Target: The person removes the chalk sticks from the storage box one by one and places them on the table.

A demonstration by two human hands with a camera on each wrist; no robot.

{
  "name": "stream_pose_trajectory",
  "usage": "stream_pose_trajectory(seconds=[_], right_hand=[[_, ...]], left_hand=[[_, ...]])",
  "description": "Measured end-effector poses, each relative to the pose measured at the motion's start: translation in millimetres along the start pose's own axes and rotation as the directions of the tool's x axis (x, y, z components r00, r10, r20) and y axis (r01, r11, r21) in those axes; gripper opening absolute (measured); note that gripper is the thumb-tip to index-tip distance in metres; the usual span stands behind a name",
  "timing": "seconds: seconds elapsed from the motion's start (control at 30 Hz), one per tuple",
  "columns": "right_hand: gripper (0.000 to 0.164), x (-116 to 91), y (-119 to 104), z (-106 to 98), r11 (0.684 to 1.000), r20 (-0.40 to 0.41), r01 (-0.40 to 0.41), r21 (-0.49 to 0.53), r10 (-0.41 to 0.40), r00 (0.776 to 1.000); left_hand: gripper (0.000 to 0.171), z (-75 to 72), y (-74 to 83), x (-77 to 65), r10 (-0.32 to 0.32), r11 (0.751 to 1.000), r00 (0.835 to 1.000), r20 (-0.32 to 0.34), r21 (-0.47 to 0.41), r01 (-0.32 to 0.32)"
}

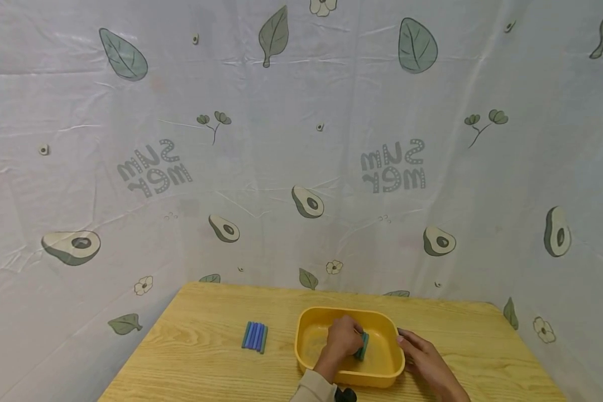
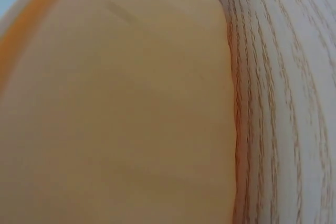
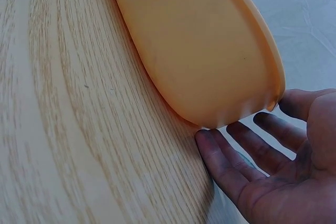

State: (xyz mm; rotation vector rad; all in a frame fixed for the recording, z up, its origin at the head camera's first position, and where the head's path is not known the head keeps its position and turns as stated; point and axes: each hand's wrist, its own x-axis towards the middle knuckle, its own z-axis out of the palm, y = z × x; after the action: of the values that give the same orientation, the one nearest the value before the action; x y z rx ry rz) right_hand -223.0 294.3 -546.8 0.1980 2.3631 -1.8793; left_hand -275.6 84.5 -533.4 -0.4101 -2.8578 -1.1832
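A yellow plastic basin (image 1: 382, 381) stands on the table. My left hand (image 1: 343, 336) reaches down inside it, its fingers bent and pinching at short green sticks (image 1: 364, 346); the fingertips are partly hidden. With my right hand (image 1: 424, 357) I hold the basin's right end. In the right wrist view the thumb of the right hand (image 3: 273, 166) is at the rim, and the other fingertips touch the lower outside wall of the basin (image 3: 205, 51). Only the outer wall of the basin (image 2: 131, 103) and tabletop show in the left wrist view.
Left of the basin, several blue and green sticks (image 1: 254, 337) lie side by side in a row on the wooden table (image 1: 206, 318). A pale curtain (image 1: 261, 167) printed with leaves and avocados hangs behind and around the table.
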Motion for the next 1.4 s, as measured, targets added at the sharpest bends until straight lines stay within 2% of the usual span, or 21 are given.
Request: stream_pose_trajectory(seconds=[0.47,0.67,0.77,1.03,1.4], right_hand=[[0.072,-0.4,-2.6,-2.8,1.000,0.048,0.004,0.000,-0.004,0.999],[0.073,0.8,-4.2,-4.3,1.000,0.045,-0.003,0.011,0.003,0.999],[0.074,1.6,-2.1,-4.2,1.000,0.053,0.001,0.020,-0.002,0.999],[0.075,1.4,2.8,-0.4,0.999,0.059,-0.016,0.042,0.013,0.998],[0.074,1.2,1.0,-1.6,0.999,0.052,-0.006,0.033,0.004,0.999]], left_hand=[[0.012,-2.2,0.4,0.8,-0.028,1.000,0.999,0.025,-0.012,0.028],[0.014,-3.6,-1.1,7.6,-0.064,0.992,0.994,0.089,-0.108,0.073],[0.016,-4.1,-2.4,8.0,-0.077,0.981,0.992,0.097,-0.169,0.092],[0.018,-10.2,-6.4,-1.3,-0.094,0.958,0.993,0.070,-0.264,0.109],[0.018,-22.0,-14.7,-7.3,-0.062,0.929,0.997,0.050,-0.362,0.076]])
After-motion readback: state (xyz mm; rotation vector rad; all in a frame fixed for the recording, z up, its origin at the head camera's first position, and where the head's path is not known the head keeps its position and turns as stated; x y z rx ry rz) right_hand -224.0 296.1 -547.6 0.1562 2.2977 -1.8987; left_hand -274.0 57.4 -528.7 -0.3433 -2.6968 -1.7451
